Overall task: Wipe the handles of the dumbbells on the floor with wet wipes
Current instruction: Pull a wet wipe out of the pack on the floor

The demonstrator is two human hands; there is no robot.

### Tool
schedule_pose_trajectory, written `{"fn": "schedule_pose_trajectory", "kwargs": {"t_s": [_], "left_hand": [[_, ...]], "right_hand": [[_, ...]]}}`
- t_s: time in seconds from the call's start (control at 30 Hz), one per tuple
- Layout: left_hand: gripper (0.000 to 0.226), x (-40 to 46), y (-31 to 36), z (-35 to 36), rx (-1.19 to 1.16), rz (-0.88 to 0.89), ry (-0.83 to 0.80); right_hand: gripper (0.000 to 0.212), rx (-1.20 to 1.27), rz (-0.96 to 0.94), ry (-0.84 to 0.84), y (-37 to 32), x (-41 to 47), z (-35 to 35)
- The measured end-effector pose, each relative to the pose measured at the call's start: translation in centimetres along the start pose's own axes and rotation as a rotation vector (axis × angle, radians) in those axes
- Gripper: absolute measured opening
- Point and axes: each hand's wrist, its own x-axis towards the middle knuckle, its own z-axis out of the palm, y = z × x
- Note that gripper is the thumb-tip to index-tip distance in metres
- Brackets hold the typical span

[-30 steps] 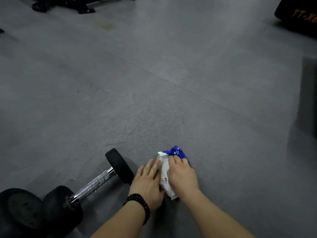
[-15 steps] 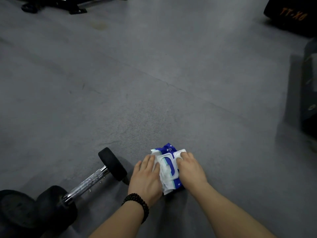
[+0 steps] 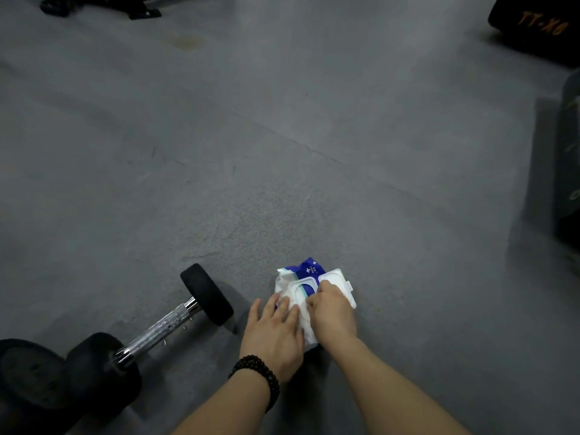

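on grey floor [image 3: 282, 136], dumbbell [image 3: 163, 328] beside wipes pack [image 3: 301, 277].

Gym floor, grey rubber matting [image 3: 282, 136], black dumbbell [image 3: 157, 328] with chrome handle, dark equipment base [image 3: 103, 7] beyond

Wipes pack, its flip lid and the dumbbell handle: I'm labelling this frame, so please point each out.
wipes pack [image 3: 309, 270], head view, on its blue far end.
flip lid [image 3: 344, 285], head view, on the open white flap.
dumbbell handle [image 3: 160, 328], head view, midway along the chrome bar.
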Motion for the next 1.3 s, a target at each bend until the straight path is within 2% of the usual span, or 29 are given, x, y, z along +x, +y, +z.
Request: {"fn": "schedule_pose_trajectory", "kwargs": {"t_s": [0.1, 0.13, 0.23, 0.3, 0.33, 0.43, 0.53, 0.6, 0.67, 0.7, 0.87, 1.0, 1.2, 1.3], "left_hand": [[0.059, -0.1, 0.1, 0.1, -0.006, -0.01, -0.009], [0.059, 0.0, 0.2, 0.1, -0.008, -0.013, -0.012], [0.059, 0.1, 0.3, 0.0, -0.014, -0.021, -0.022], [0.059, 0.0, 0.3, 0.1, -0.023, -0.026, -0.034], [0.059, 0.0, 0.3, 0.1, -0.027, -0.028, -0.04], [0.059, -0.1, 0.4, -0.2, -0.04, -0.028, -0.042], [0.059, -0.1, 0.4, -0.5, -0.034, -0.031, -0.062], [0.06, 0.0, 0.4, -0.5, -0.031, -0.03, -0.075], [0.059, -0.1, 0.2, -0.4, -0.037, -0.031, -0.071], [0.059, -0.1, 0.1, -0.3, -0.041, -0.031, -0.068], [0.06, -0.2, 0.1, -0.1, -0.034, -0.033, -0.071], [0.06, -0.1, 0.2, -0.1, -0.031, -0.039, -0.075], [0.059, -0.2, 0.3, -0.3, -0.028, -0.049, -0.074], [0.059, -0.2, 0.3, -0.4, -0.027, -0.05, -0.071]], "right_hand": [[0.01, -0.003, 0.017, 0.027, -0.4, 0.4, -0.1], [0.003, -0.075, -0.065, 0.047, -0.2, 0.6, 0.2], [0.021, -0.374, -0.314, -0.123, 0.0, 0.3, 0.1], [0.024, -0.42, -0.317, -0.101, -0.3, -0.2, -0.4], [0.015, -0.399, -0.285, -0.097, -0.4, -0.4, -1.0], [0.038, -0.298, -0.225, -0.019, -0.4, -1.0, -1.4], [0.044, -0.179, -0.139, 0.039, -0.7, -1.4, -2.0], [0.037, -0.104, -0.089, 0.075, -1.2, -1.8, -2.5], [0.011, -0.025, -0.016, 0.095, -1.0, -2.0, -2.5], [0.011, 0.019, 0.032, 0.057, -1.0, -2.2, -2.5], [0.017, 0.108, 0.117, 0.097, -0.8, -3.0, -1.6], [0.019, 0.066, 0.139, 0.049, -1.1, -3.0, -1.7], [0.026, 0.201, 0.334, 0.056, -2.0, -2.3, -3.2], [0.015, 0.218, 0.307, 0.075, -2.3, -2.3, -4.3]]}}
